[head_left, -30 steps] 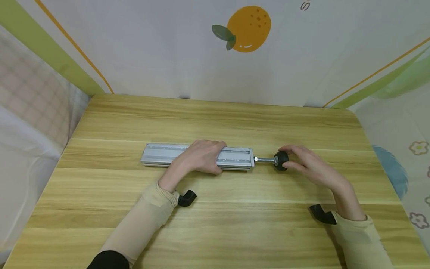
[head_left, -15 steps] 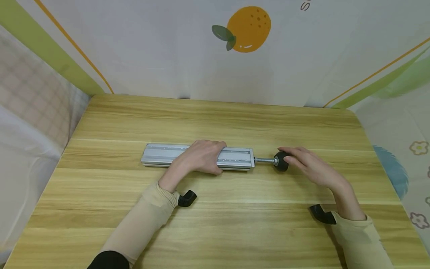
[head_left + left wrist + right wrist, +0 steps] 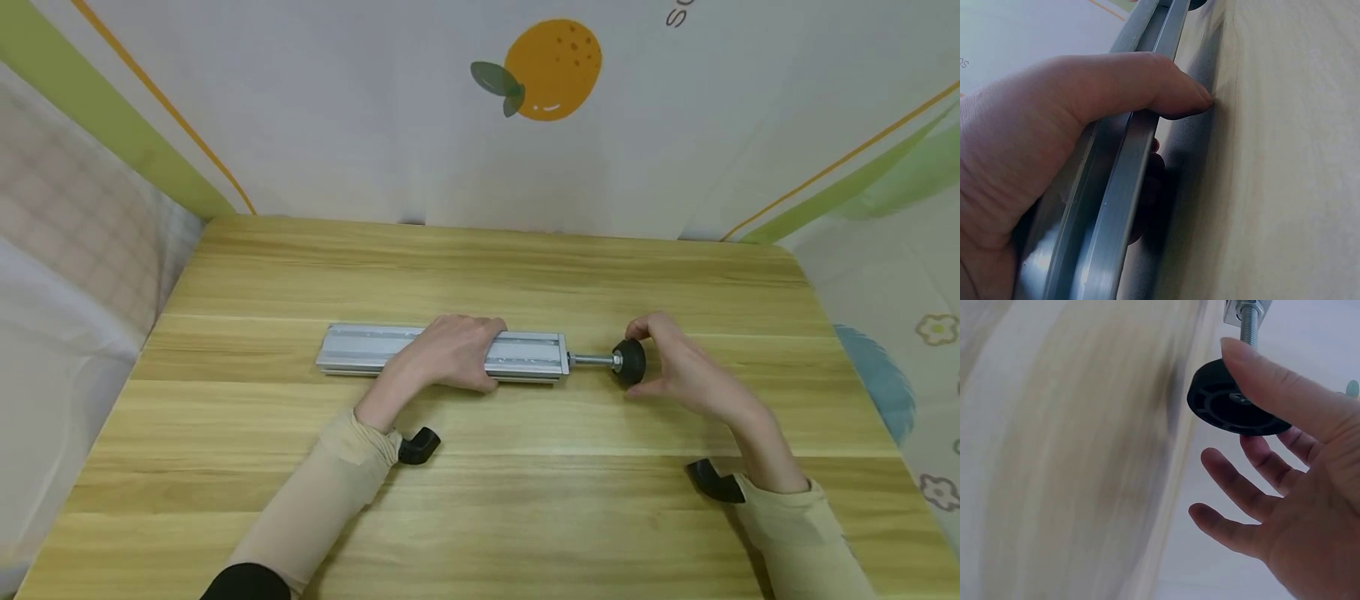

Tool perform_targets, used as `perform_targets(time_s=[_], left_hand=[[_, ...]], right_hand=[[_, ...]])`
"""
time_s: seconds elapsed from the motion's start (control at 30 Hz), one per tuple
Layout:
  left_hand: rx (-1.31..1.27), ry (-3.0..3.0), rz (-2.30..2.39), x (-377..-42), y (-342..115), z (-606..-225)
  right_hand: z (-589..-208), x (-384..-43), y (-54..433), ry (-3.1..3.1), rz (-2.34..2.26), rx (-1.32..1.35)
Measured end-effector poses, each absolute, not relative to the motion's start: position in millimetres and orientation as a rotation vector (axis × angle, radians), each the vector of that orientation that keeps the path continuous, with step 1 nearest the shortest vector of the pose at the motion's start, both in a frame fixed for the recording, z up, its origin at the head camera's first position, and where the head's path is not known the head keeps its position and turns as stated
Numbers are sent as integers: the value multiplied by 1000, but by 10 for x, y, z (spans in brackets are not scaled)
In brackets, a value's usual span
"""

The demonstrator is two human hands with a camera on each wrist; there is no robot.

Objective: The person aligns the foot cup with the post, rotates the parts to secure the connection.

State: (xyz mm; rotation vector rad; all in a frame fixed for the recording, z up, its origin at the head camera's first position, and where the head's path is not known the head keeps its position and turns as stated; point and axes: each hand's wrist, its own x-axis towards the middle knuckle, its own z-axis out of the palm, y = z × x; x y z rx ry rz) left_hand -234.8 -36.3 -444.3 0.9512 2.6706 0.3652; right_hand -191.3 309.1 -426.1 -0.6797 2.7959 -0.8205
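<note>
A silver aluminium extrusion profile (image 3: 525, 357) lies on the table. From its right end sticks a threaded rod (image 3: 593, 360) with a nut, ending in a round black leveling foot (image 3: 630, 362). My left hand (image 3: 448, 354) grips the profile's middle from above; the left wrist view shows the thumb (image 3: 1172, 97) over its near edge and fingertips below on the far side. Around the leveling foot, my right hand (image 3: 686, 367) has its thumb and forefinger curled on opposite sides. In the right wrist view the thumb (image 3: 1272, 378) crosses the black disc's rim; the other fingers are spread.
The wooden table (image 3: 525, 517) reaches back to a white curtain (image 3: 337, 125) printed with an orange. Each sleeved forearm carries a black elbow-shaped piece near the wrist, one on the left (image 3: 418, 447) and one on the right (image 3: 715, 482).
My right thumb and forefinger roll on the leveling foot, then spread wider around it. My left hand and the profile stay in place; the head view tilts slightly.
</note>
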Motion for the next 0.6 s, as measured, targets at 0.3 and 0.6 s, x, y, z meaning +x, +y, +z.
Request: perform_targets(time_s=[0.3,0.6], left_hand=[[956,2701,353,-2356,-360,-4435],[957,2691,358,-2343,-352,-4432]], right_hand=[[-4228,-1927,3133,2788,-837,-719],[-4206,-1902,3247,2650,-803,-604]])
